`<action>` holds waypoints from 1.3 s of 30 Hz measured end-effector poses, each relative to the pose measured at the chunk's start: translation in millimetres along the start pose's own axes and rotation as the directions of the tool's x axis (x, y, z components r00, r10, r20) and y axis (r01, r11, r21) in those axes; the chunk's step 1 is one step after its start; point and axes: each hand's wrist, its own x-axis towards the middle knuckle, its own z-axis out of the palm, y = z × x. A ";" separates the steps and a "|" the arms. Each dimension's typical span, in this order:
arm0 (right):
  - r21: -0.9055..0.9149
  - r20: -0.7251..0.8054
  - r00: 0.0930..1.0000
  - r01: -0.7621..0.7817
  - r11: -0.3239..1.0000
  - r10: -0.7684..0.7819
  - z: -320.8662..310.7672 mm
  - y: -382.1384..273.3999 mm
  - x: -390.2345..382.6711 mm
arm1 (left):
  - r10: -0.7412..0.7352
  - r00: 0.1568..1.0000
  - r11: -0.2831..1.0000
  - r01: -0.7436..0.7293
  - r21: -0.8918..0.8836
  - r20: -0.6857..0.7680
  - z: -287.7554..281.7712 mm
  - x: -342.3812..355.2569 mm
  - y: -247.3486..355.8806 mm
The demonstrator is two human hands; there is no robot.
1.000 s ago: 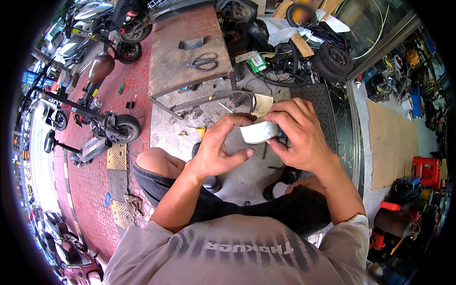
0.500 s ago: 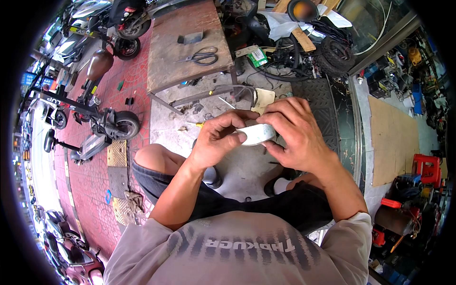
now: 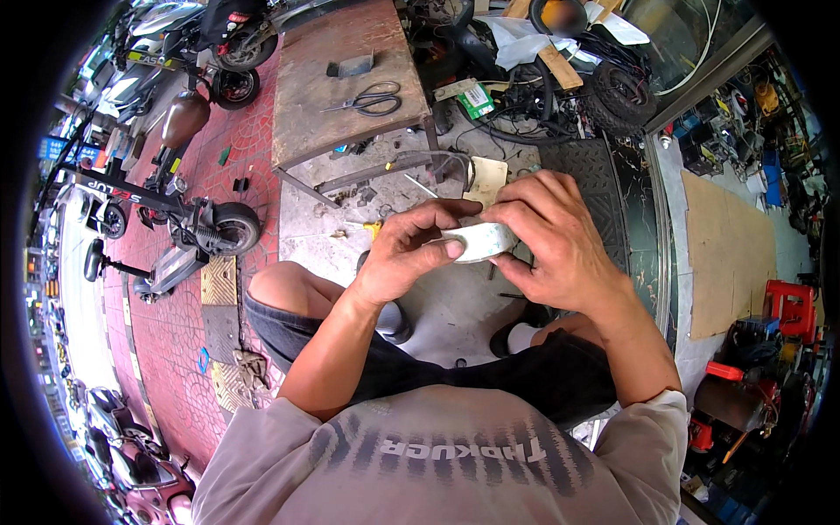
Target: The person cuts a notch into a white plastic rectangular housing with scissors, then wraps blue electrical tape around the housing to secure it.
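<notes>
Above my lap, both hands hold a roll of white tape [image 3: 479,242] with faint greenish marks on its outer side. My left hand [image 3: 411,248] grips its left end, thumb on the near face and fingers curled behind. At the other end, my right hand [image 3: 549,241] is closed round it, thumb below and fingers over the top. The fingers hide part of the roll, and I cannot tell whether a loose end is lifted. Beyond the hands, a cream-coloured piece [image 3: 487,178] stands on the floor.
Scissors [image 3: 376,100] and a small grey metal piece [image 3: 350,66] lie on a worn low table [image 3: 302,122] ahead. Scooters [image 3: 219,229] stand on red paving at left. A green-and-white box [image 3: 476,101], tyres and cables crowd the far right. A red stool [image 3: 790,311] stands at right.
The roll has turned slightly and shifted a little to the right in my hands. Both hands keep their hold on it.
</notes>
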 end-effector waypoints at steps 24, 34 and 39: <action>0.006 0.005 1.000 -0.002 1.000 0.002 -0.4 -0.8 0.8 | -0.112 0.993 0.992 0.110 -0.058 -0.037 -0.7 -1.3 -4.1; -0.026 0.080 0.997 0.021 0.999 -0.019 13.4 -5.0 -0.6 | -0.194 0.979 0.980 0.196 0.030 -0.059 14.9 -4.8 -8.6; 0.001 0.107 0.994 0.001 1.000 -0.001 15.3 -3.4 -0.4 | -0.258 0.963 0.966 0.257 -0.023 -0.074 14.9 -5.7 -12.0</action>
